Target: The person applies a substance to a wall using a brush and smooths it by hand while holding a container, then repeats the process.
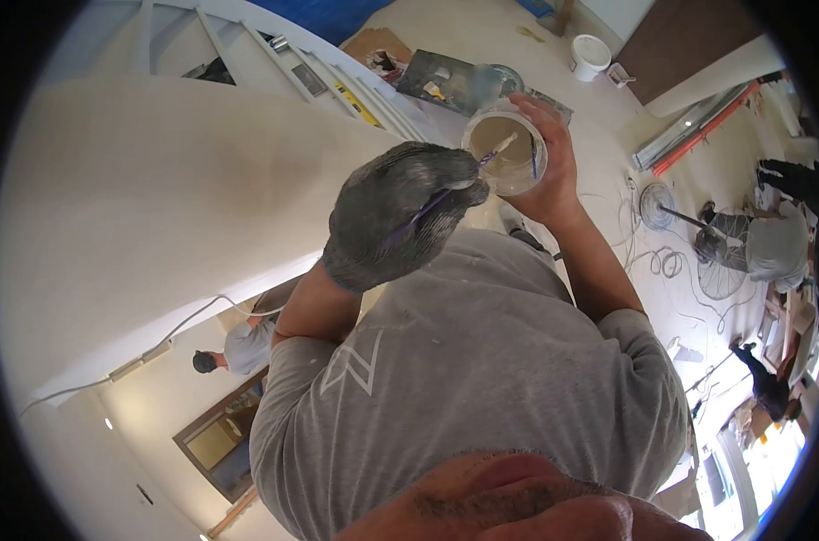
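Observation:
My left hand (405, 212), in a dark, dusty work glove, is closed around a thin tool (489, 159) with a purple handle. The tool's pale, coated end reaches over the mouth of a round plastic tub (520, 185). Greyish-beige material lies inside the tub, and a thin blue strip shows at its right inner side. My right hand (554, 162) is bare and wraps around the tub's far and right side, tilting the opening toward the camera.
A curved pale wall (184, 180) stands at left. Beyond my hands lies a dark board (437, 81) with tools. A white bucket (591, 56), metal and orange lengths (698, 126), cables and a fan (657, 207) are on the floor. People (777, 243) work at right; another (245, 347) at left.

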{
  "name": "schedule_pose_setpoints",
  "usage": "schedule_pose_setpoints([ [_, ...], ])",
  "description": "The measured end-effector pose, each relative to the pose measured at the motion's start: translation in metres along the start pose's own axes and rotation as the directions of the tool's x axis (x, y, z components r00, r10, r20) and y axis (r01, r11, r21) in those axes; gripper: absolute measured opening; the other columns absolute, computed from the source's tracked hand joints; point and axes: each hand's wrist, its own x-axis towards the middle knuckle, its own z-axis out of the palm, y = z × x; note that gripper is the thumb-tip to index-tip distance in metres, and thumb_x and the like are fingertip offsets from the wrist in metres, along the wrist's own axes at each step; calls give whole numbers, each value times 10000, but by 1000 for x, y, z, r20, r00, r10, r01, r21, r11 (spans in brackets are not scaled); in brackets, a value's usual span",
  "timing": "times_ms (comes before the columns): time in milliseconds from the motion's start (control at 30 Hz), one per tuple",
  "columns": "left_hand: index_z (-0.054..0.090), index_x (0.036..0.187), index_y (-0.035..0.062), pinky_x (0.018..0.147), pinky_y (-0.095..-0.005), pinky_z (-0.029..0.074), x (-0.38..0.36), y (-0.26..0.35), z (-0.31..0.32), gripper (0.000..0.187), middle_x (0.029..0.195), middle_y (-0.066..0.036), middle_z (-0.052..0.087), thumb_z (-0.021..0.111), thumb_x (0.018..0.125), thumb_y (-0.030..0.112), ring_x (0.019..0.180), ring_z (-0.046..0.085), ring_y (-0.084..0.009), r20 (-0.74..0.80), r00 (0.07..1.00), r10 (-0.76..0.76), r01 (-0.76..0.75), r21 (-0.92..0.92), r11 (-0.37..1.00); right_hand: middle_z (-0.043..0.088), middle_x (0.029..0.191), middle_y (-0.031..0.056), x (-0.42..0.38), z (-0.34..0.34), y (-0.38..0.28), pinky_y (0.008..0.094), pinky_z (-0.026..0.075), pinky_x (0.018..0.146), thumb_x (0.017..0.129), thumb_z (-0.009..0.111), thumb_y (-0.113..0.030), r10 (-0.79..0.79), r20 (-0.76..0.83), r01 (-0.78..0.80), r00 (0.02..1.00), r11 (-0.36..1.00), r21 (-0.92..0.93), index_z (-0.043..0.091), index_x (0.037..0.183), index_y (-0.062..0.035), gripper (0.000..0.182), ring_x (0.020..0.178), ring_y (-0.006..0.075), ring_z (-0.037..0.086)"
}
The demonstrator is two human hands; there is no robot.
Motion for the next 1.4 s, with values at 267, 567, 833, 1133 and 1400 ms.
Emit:
schedule_pose_setpoints([
  [267, 742, 1134, 50, 829, -392, 604, 13, -6, 23, 262, 1090, -120, 765, 794, 883, 100, 969, 744, -311, 86, 996, -38, 32, 73, 997, 576, 1411, 229, -3, -7, 11, 446, 522, 1060, 604, 1001, -108, -30, -56, 26, 998, 997, -71, 477, 1431, -40, 981, 1298, 372, 592],
  [567, 748, 1064, 77, 811, -387, 609, 9, -13, 38, 201, 1031, -107, 774, 794, 887, 160, 930, 755, -293, 116, 993, -39, 19, 172, 985, 592, 1394, 221, -3, -12, 16, 462, 541, 1038, 614, 1006, -146, -108, -52, 101, 993, 987, -125, 512, 1412, -55, 943, 1283, 388, 607],
  [833, 763, 1093, 74, 842, -385, 608, 9, -17, 42, 224, 1063, -107, 776, 782, 889, 166, 947, 754, -288, 172, 985, -10, -32, 241, 970, 607, 1378, 206, -3, -11, 22, 479, 531, 1053, 625, 994, -135, -181, -1, 178, 984, 971, -160, 526, 1399, -49, 908, 1290, 414, 601],
  [1133, 752, 1119, 51, 856, -377, 607, 15, -5, 35, 236, 1069, -108, 773, 764, 909, 159, 953, 758, -270, 120, 982, -148, 122, 203, 972, 622, 1355, 147, 1, -9, 13, 472, 504, 1094, 613, 915, -40, -100, -87, 91, 991, 991, -93, 582, 1356, -68, 815, 1320, 388, 573],
  [1400, 654, 1080, 18, 633, -339, 565, 19, -22, 11, 204, 923, -117, 723, 609, 888, -34, 694, 689, -206, 62, 993, -104, 105, -17, 994, 580, 1441, 172, -5, -10, 22, 512, 443, 1152, 575, 940, -87, -68, 40, 73, 997, 988, -138, 572, 1424, -101, 925, 1375, 397, 529],
])
